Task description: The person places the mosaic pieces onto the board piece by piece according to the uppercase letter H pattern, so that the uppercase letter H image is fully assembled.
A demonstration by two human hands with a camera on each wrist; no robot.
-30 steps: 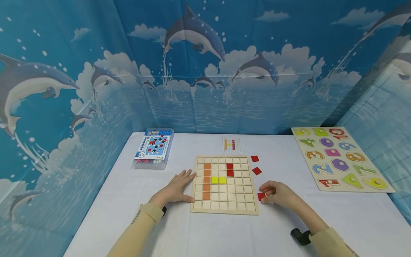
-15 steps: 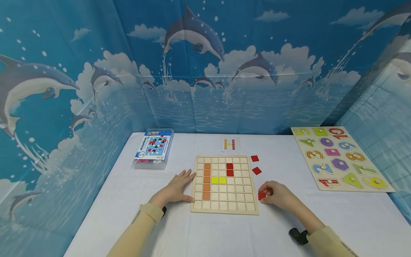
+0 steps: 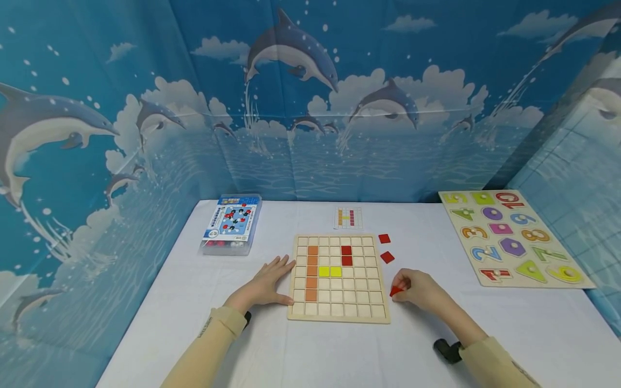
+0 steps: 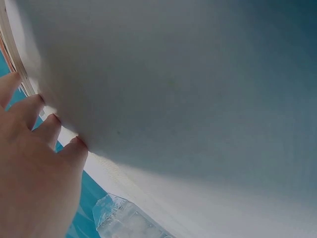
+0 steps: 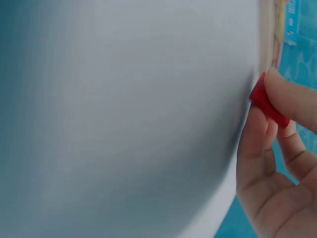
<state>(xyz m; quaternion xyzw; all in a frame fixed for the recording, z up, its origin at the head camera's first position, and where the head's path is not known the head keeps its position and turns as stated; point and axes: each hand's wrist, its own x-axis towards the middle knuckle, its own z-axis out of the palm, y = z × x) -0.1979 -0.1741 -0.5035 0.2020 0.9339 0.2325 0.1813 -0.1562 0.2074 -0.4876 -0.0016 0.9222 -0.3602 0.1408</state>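
Note:
Between thumb and fingers, my right hand (image 3: 420, 290) pinches a red square tile (image 5: 267, 103), tilted up off the cloth just right of the wooden grid board (image 3: 339, 318). My left hand (image 3: 263, 283) lies with its fingers spread, fingertips and thumb touching the board's left edge. On the board, an orange column of tiles (image 3: 311, 271) stands left of two yellow tiles (image 3: 330, 271) and two red tiles (image 3: 346, 256). Two more loose red tiles, one farther back (image 3: 384, 238) and one nearer (image 3: 387, 257), lie beside the board's right edge.
Behind the board lies a small pattern card (image 3: 348, 218). A clear plastic box (image 3: 230, 224) with a molecule picture stands at the back left. A number puzzle board (image 3: 514, 237) lies at the right. Dolphin-printed curtains (image 3: 310, 134) hang behind the white table.
The red tile by my right hand was lying nearly flat and is now tilted up in the pinch. My right hand has risen slightly; the left has stayed put.

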